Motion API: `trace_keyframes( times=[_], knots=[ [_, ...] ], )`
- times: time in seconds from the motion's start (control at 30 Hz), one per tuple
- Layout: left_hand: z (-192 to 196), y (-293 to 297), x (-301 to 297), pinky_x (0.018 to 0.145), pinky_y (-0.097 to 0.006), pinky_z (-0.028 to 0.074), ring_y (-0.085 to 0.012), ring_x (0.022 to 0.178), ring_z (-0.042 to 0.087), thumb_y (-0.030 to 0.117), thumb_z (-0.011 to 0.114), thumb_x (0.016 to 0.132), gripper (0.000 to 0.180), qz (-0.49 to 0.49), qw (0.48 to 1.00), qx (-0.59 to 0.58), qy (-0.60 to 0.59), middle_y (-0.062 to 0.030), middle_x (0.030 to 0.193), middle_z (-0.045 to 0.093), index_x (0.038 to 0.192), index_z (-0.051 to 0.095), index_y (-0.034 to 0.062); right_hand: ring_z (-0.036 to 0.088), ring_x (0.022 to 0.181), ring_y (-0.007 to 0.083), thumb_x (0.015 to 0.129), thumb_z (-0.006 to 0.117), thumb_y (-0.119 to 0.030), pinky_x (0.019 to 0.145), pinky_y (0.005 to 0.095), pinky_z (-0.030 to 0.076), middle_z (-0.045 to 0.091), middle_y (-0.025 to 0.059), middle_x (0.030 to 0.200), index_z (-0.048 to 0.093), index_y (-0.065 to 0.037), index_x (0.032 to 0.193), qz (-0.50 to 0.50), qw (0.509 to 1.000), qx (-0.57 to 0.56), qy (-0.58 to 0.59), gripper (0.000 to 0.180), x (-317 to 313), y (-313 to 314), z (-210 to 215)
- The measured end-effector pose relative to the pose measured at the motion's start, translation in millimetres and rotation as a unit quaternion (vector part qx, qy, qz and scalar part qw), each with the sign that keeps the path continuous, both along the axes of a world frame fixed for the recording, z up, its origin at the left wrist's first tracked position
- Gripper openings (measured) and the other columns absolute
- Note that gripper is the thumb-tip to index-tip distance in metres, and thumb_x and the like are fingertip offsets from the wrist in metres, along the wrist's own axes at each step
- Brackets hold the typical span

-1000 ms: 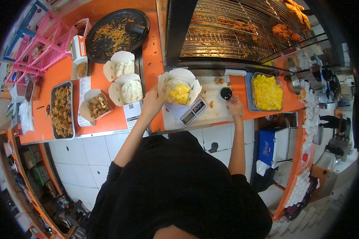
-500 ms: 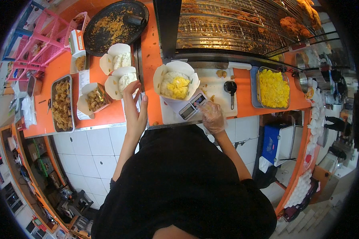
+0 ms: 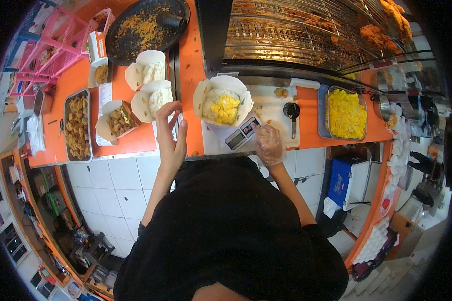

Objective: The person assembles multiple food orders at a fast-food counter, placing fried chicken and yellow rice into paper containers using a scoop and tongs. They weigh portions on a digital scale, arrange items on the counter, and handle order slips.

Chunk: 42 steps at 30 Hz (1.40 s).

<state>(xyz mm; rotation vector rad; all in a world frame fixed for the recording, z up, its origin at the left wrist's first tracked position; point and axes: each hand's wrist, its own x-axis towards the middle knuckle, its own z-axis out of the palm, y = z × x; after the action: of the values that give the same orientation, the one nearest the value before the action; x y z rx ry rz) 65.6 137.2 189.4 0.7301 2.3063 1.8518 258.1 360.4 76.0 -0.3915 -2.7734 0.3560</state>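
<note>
On a digital kitchen scale (image 3: 237,138) stands an open paper food box (image 3: 201,98) with white rice and, on top, yellow scrambled egg (image 3: 225,109). My right hand (image 3: 270,145), in a clear plastic glove, is at the scale's right edge beside its buttons. Its fingers are bunched and curled; whether anything is in them is hidden. My bare left hand (image 3: 172,138) hovers at the counter's front edge with thumb and fingers apart, empty. Just beyond it is a second rice box (image 3: 141,104), with another rice box (image 3: 133,78) behind that.
A black measuring scoop (image 3: 291,111) and a knife (image 3: 304,83) lie on the white cutting board (image 3: 276,143). To the right is a tray of egg (image 3: 345,113). Fried pieces fill a metal tray (image 3: 78,128) at left, near a black pan (image 3: 120,50). A heated display rack (image 3: 296,35) borders the back.
The view has shifted slightly. Both hands stay almost where they were, the right still curled beside the scale and the left still open. The boxes have not moved on the counter.
</note>
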Motion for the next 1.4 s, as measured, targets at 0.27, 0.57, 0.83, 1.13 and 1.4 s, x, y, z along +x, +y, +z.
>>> trace_keyframes(
  times=[0.27, 0.57, 0.83, 1.13, 1.4],
  knots=[
    [-3.1, 12.9, 6.8, 0.099, -0.040, 0.048, -0.0267, 0.118, 0.053, 0.003, 0.053, 0.094, 0.032, -0.013, 0.998, 0.029, 0.052, -0.0162, 0.126, 0.048, 0.125, 0.046, 0.0003, 0.056, 0.099, 0.0338, 0.079, 0.059, -0.011, 0.083, 0.0437, 0.048, 0.058, 0.0144, 0.111, 0.066, -0.020, 0.121, 0.026, 0.999, 0.015, 0.018, 0.044, -3.7, 22.5, 1.0],
    [-0.3, 39.6, 19.5, 0.094, -0.039, 0.049, -0.0256, 0.109, 0.056, 0.003, 0.051, 0.094, 0.025, -0.018, 0.995, 0.077, 0.067, -0.0171, 0.119, 0.050, 0.119, 0.048, -0.0015, 0.055, 0.102, 0.0309, 0.077, 0.060, -0.013, 0.081, 0.0431, 0.048, 0.058, 0.0120, 0.114, 0.061, -0.023, 0.129, 0.076, 0.996, 0.037, -0.038, 0.053, -4.3, 33.2, 0.0],
    [-5.7, 39.0, 42.5, 0.087, -0.035, 0.048, -0.0252, 0.097, 0.058, 0.005, 0.053, 0.093, 0.016, -0.087, 0.990, 0.097, 0.052, -0.0154, 0.104, 0.059, 0.107, 0.055, -0.0020, 0.052, 0.109, 0.0315, 0.076, 0.063, -0.016, 0.089, 0.0464, 0.046, 0.054, 0.0112, 0.123, 0.058, -0.024, 0.133, 0.073, 0.995, -0.007, -0.072, 0.058, -2.5, 40.1, -0.7],
    [-78.0, -17.7, 97.5, 0.104, -0.033, 0.038, -0.0248, 0.117, 0.054, 0.022, 0.048, 0.101, 0.027, -0.329, 0.883, -0.019, -0.334, -0.0124, 0.117, 0.058, 0.115, 0.061, 0.0019, 0.048, 0.123, 0.0413, 0.082, 0.066, -0.014, 0.102, 0.0484, 0.042, 0.042, 0.0233, 0.139, 0.050, -0.022, 0.139, -0.142, 0.979, -0.039, -0.143, 0.060, 10.6, 129.2, 5.3],
    [-213.0, -128.3, 128.9, 0.110, -0.035, 0.035, -0.0317, 0.131, 0.045, 0.038, 0.042, 0.102, 0.047, -0.355, 0.822, -0.376, -0.239, -0.0150, 0.142, 0.047, 0.139, 0.046, 0.0099, 0.045, 0.127, 0.0401, 0.088, 0.062, -0.035, 0.104, 0.0501, 0.040, 0.043, 0.0236, 0.140, 0.050, -0.012, 0.138, -0.165, 0.979, 0.104, -0.053, 0.057, -8.0, 163.5, 0.5]
  ],
)
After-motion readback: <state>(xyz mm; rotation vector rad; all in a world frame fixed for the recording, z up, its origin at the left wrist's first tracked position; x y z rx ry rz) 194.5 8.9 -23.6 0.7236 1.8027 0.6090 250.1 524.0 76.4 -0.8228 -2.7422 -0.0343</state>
